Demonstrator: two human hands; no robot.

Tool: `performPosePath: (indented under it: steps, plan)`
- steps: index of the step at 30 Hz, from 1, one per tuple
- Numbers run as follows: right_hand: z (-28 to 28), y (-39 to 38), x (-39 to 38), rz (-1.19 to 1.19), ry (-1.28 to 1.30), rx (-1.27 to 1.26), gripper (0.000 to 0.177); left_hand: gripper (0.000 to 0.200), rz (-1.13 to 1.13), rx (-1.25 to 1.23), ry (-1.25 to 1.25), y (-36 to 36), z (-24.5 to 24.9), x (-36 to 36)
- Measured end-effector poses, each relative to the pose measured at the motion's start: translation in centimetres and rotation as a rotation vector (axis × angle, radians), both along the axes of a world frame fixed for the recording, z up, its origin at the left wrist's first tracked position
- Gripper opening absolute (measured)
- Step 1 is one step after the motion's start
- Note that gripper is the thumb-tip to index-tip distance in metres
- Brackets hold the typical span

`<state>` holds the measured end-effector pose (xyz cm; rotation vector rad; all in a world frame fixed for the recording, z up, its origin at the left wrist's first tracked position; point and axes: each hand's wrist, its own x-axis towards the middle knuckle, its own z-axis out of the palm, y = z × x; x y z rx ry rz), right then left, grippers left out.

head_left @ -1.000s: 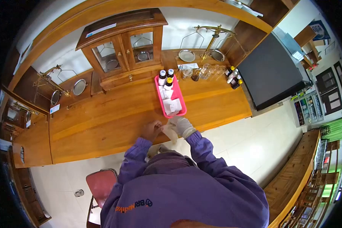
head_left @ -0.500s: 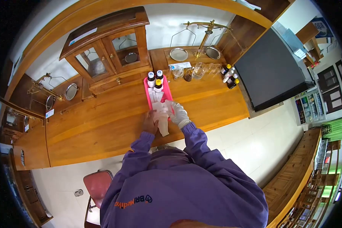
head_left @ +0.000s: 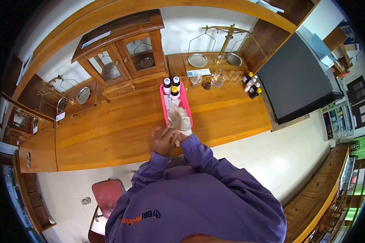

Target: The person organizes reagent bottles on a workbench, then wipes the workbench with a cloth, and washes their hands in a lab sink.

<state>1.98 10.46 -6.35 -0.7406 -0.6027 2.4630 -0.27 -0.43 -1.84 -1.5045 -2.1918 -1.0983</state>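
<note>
- Left hand (head_left: 162,140): bare, fingers bent, is meeting the right hand near its wrist; whether it is gripping the cuff there, cannot tell.
- Right hand (head_left: 180,120): is wearing the pale thin glove (head_left: 184,124) and pointing its fingers away from the body, over the near part of the tray; how far they are spreading or curling, cannot tell.
- Pink tray (head_left: 185,101): is lying lengthwise on the wooden bench (head_left: 109,137), its near end partly hidden behind the hands.
- Two white-capped bottles (head_left: 167,86) and one yellow-capped bottle (head_left: 175,94): are standing at the tray's far end, white packets (head_left: 168,102) lying just nearer.
- Glass beakers (head_left: 219,79): are standing beyond the tray, to its right, in front of a brass balance (head_left: 227,38).
- Small bottles (head_left: 254,90): are clustering farther right, beside a big dark cabinet (head_left: 294,79).
- Glass-doored wooden case (head_left: 121,52): is standing at the back, left of the tray.
- Red chair (head_left: 108,198): is standing on the floor, left of the purple-clad body.
</note>
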Motion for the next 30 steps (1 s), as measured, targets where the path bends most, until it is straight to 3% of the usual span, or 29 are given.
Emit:
performPosePath:
  steps: [2, 5, 6, 8, 9, 11, 14, 16, 18, 20, 22, 25, 26, 27, 28, 30]
  plan:
    - [-3.7, -1.5, -0.7, 0.018, -0.240, 0.191, 0.047, 0.008, 0.143, -0.072, 0.012, -1.1, -0.8, -1.0]
    - [-7.8, -4.9, -0.4, 0.379, -0.548, 0.923, 0.036, 0.011, 0.349, -0.154, -0.070, -2.7, -3.5, -3.0]
    - [-8.6, -6.4, -0.3, 0.439, -0.535, 0.990, 0.034, 0.012, 0.407, -0.176, -0.122, -3.4, -4.6, -3.3]
    - [-8.6, -9.1, 0.6, 0.498, -0.408, 0.828, 0.035, 0.013, 0.493, -0.182, -0.229, -5.1, -7.2, -4.3]
    - [-7.1, -9.3, 2.3, 0.629, -0.530, 1.011, 0.036, 0.014, 0.522, -0.162, -0.281, -6.0, -8.7, -5.0]
    - [-3.6, -10.0, 3.6, 0.641, -0.486, 1.018, 0.031, 0.013, 0.577, -0.123, -0.342, -7.1, -9.2, -6.1]
    - [-1.3, -10.2, 4.7, 0.448, -0.208, 0.522, 0.020, 0.013, 0.633, -0.057, -0.399, -8.1, -9.0, -7.2]
    - [-0.7, -9.1, 5.8, 0.528, -0.284, 0.249, 0.024, 0.014, 0.630, 0.001, -0.464, -8.6, -10.1, -8.2]
    - [4.0, -8.3, 8.0, 0.486, -0.362, 0.511, 0.025, 0.014, 0.651, 0.074, -0.561, -8.1, -9.9, -8.7]
    - [5.2, -7.5, 9.4, 0.421, -0.267, 0.362, 0.026, 0.013, 0.632, 0.187, -0.641, -7.7, -9.8, -9.1]
    - [3.2, -7.0, 10.6, 0.320, 0.007, -0.197, 0.026, 0.013, 0.570, 0.334, -0.708, -7.5, -10.8, -9.5]
    - [4.8, -5.8, 14.1, 0.379, -0.074, -0.076, 0.026, 0.011, 0.711, 0.252, -0.507, -7.5, -13.1, -10.6]
    - [4.2, -4.8, 16.0, 0.326, -0.131, -0.138, 0.026, 0.010, 0.632, 0.239, -0.535, -7.7, -12.5, -10.7]
    - [3.5, -3.9, 17.8, 0.273, -0.187, -0.200, 0.026, 0.009, 0.553, 0.224, -0.563, -7.5, -8.3, -10.0]
    - [3.5, -3.2, 18.9, 0.240, -0.279, -0.088, 0.025, 0.009, 0.478, 0.218, -0.591, -6.8, -5.1, -9.3]
    - [3.4, -2.7, 20.4, 0.183, -0.467, 0.122, 0.024, 0.007, 0.245, -0.022, -0.479, -5.9, -2.5, -7.5]
